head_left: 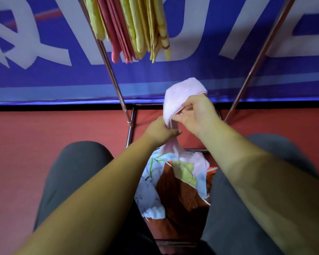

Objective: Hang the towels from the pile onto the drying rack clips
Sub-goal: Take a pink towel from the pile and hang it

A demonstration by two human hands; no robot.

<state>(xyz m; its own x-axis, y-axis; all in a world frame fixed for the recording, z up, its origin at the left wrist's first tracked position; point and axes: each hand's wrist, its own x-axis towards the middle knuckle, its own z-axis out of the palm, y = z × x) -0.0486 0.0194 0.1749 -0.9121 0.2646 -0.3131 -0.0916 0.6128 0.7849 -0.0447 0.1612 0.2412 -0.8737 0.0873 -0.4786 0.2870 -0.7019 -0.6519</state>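
Observation:
A pale pink towel (180, 92) is held up in front of me. My right hand (197, 115) grips its upper part, and the cloth drapes over those fingers. Lower down, my left hand (160, 130) pinches the gathered towel. The towel's tail drops onto the pile (175, 183) between my knees, which holds a patterned light blue cloth and a brown one. Several yellow and pink towels (131, 28) hang from the top of the drying rack (109, 65). The rack's clips are out of view.
The rack's metal legs slant down to the left and to the right (256, 63), joined by a low crossbar (131, 126). A blue banner with white letters (44, 52) stands behind it. The floor is red (26, 144). My grey-trousered knees (77, 166) flank the pile.

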